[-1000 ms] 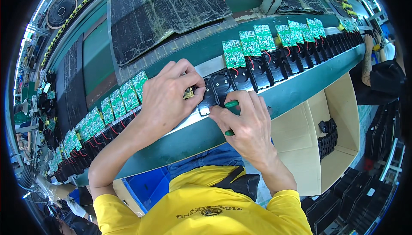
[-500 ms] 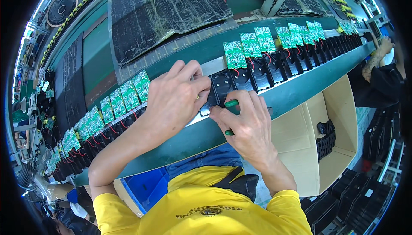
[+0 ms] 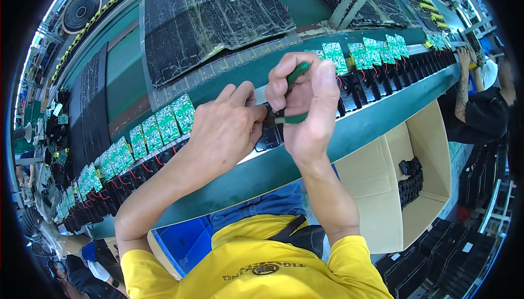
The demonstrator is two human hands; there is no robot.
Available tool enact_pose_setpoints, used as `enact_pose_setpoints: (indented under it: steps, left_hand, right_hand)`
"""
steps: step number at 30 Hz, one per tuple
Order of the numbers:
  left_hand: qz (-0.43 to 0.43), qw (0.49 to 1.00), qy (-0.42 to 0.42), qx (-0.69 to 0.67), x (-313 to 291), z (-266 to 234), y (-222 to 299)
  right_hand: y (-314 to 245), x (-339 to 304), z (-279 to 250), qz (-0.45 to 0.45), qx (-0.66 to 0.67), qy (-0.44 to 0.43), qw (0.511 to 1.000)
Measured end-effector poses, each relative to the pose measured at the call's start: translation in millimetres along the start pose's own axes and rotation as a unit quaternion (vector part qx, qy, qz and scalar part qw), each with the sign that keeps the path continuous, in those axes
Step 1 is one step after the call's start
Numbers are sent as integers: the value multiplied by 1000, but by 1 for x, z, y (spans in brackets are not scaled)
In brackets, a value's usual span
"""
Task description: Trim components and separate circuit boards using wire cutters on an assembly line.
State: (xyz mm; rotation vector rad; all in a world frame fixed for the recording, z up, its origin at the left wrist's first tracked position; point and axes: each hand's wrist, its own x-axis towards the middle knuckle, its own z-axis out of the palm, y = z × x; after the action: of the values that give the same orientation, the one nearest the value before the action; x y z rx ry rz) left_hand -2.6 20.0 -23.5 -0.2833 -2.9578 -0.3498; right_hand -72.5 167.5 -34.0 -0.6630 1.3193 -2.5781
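Note:
My right hand (image 3: 312,111) is raised over the row of black plastic cases, palm partly turned up. It grips small pliers (image 3: 297,73) with green handles; their short metal nose points left toward my left hand. My left hand (image 3: 218,130) rests at the row with thumb and forefinger pinched together at the edge of a black case (image 3: 269,136). Whatever is in that pinch is hidden. Green circuit boards (image 3: 167,124) with red wires stand along the cases to the left, and more boards (image 3: 334,59) stand to the right, partly behind my right hand.
The cases line a green bench (image 3: 240,176). Behind them lies a worn black mat (image 3: 213,26), with a metal post (image 3: 355,1) beyond. An open cardboard box (image 3: 376,190) holding black parts and a blue bin (image 3: 185,244) stand below the edge. Another person's arm (image 3: 463,89) reaches in at the far right.
My right hand has lifted from the case and turned over, bringing the pliers up and away from the row. My left hand has kept its pinch in nearly the same place.

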Motion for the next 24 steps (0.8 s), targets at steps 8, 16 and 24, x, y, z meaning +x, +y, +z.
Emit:
enact_pose_setpoints:
  steps: [8, 16, 24]
  left_hand:
    - [-5, 1000, 4, -17, -3, 4, -4]
    - [2, 999, 7, -34, -1, 6, -7]
    - [9, 999, -10, -34, 1, 0, -11]
  right_hand:
    - [23, 6, 2, 11, -52, 26, 998]
    - [37, 14, -24, 20, 77, -92, 993]
    - [-15, -8, 27, -56, -55, 42, 996]
